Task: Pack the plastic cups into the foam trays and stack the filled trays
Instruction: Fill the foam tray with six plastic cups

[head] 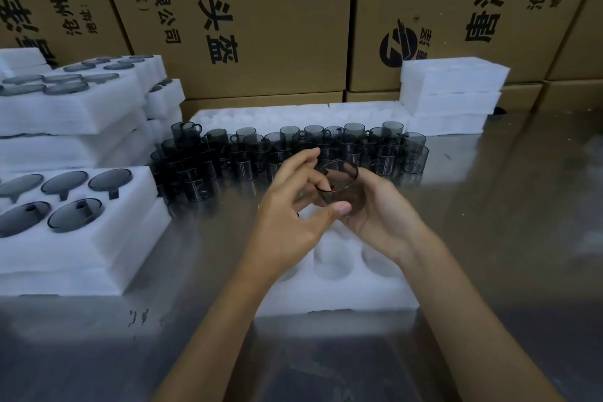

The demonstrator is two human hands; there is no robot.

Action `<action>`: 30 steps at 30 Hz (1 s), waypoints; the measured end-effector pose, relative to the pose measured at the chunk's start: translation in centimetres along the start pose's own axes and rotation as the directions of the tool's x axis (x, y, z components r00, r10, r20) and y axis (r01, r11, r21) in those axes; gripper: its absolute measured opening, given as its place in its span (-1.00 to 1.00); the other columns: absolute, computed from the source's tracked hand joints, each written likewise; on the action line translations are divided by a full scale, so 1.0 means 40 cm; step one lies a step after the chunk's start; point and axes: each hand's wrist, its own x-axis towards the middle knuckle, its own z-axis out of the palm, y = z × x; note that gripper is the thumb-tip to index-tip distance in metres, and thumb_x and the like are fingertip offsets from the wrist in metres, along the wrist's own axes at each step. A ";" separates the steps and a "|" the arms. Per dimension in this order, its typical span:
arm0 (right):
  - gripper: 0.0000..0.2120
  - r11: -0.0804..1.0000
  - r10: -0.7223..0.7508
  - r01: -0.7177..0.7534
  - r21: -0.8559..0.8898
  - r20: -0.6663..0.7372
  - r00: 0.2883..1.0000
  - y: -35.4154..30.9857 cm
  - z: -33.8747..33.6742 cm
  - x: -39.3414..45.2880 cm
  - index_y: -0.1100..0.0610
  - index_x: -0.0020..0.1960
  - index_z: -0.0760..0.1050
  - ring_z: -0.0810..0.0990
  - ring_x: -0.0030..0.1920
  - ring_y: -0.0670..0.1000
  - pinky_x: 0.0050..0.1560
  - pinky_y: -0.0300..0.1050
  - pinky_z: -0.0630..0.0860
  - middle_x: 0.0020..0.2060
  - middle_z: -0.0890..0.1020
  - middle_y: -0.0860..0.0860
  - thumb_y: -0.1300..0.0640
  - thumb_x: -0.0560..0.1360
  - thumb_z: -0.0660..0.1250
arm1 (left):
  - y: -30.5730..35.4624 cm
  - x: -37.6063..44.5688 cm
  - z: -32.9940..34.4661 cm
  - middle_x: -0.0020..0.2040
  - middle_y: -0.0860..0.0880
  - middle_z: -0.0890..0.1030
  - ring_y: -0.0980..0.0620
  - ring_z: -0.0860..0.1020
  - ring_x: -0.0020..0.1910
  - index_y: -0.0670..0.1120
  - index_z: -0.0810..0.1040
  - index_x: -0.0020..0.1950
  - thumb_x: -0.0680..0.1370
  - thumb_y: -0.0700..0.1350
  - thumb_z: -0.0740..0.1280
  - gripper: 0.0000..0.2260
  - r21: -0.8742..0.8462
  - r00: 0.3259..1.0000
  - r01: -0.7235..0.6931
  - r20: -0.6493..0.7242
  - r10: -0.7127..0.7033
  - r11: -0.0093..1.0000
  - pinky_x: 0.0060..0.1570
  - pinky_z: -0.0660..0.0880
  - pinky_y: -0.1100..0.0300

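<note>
A smoky grey see-through plastic cup [337, 181] is held above the middle of the table, its rim tilted toward me. My right hand [381, 215] cups it from below and behind, fingers curled round its body. My left hand [293, 202] pinches its near side with thumb under and fingers over the rim. Right under both hands lies a white foam tray [339, 274] with round pockets that show no cups. A crowd of several loose handled cups [293, 153] stands behind the hands.
Foam trays filled with cups are stacked at the left [75, 228] and far left [75, 101]. Unfilled foam trays are piled at the back right [453, 88] and lie behind the cups [293, 116]. Cardboard boxes [261, 10] wall the back. Shiny metal table [522, 206].
</note>
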 end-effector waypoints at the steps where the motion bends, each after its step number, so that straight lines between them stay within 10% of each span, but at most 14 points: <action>1: -0.63 0.999 -0.012 0.013 -0.032 0.016 1.000 -0.006 -0.006 -0.003 0.29 0.20 0.59 0.57 0.17 0.16 0.09 -0.07 0.47 0.12 0.66 0.21 0.04 0.65 0.18 | 0.003 -0.001 0.003 0.42 0.10 0.42 0.22 0.42 0.39 -0.11 0.54 -0.06 0.44 -0.24 0.52 -0.81 -0.064 0.999 0.031 0.018 -0.030 0.997 0.28 0.51 0.16; 7: -0.64 0.962 -0.263 0.264 -0.064 0.021 0.965 -0.027 -0.024 -0.009 0.36 0.37 0.41 0.55 0.19 0.18 0.25 0.13 0.53 0.18 0.56 0.27 0.22 0.62 0.24 | 0.005 0.009 -0.005 0.21 -0.04 0.60 0.12 0.61 0.19 -0.09 0.50 0.25 0.52 -0.34 0.41 -0.65 -0.278 0.966 0.192 -0.113 -0.231 0.941 0.09 0.56 0.27; 12: -0.84 0.862 -0.352 0.349 -0.367 0.061 0.934 -0.005 -0.009 -0.020 0.20 0.00 0.49 0.63 -0.06 -0.02 0.19 -0.01 0.58 -0.17 0.64 -0.01 0.30 0.48 0.44 | 0.003 0.007 -0.010 0.27 0.02 0.60 0.19 0.58 0.23 -0.10 0.43 0.43 0.48 -0.40 0.42 -0.45 -0.364 0.951 0.274 -0.036 -0.307 0.890 0.15 0.52 0.34; 21: -0.77 0.712 -0.247 0.297 -0.636 0.169 0.954 -0.056 -0.037 -0.046 0.11 -0.26 0.60 0.61 -0.26 0.04 -0.11 -0.08 0.57 -0.34 0.63 0.08 -0.01 0.48 0.46 | -0.014 0.006 -0.044 0.29 0.01 0.57 0.11 0.54 0.28 0.00 0.45 0.40 0.42 -0.26 0.53 -0.41 0.038 0.960 0.226 0.160 -0.229 0.973 0.33 0.46 0.08; 30: -0.77 0.646 -0.132 0.148 -0.749 0.082 0.988 -0.052 -0.072 -0.041 0.09 0.10 0.58 0.62 -0.37 0.00 -0.40 -0.17 0.53 -0.27 0.70 0.05 0.01 0.52 0.46 | -0.047 0.004 -0.031 0.26 0.14 0.58 0.20 0.50 0.29 0.07 0.38 0.47 0.46 -0.13 0.52 -0.38 0.245 0.929 0.273 0.182 -0.321 0.930 0.41 0.35 0.14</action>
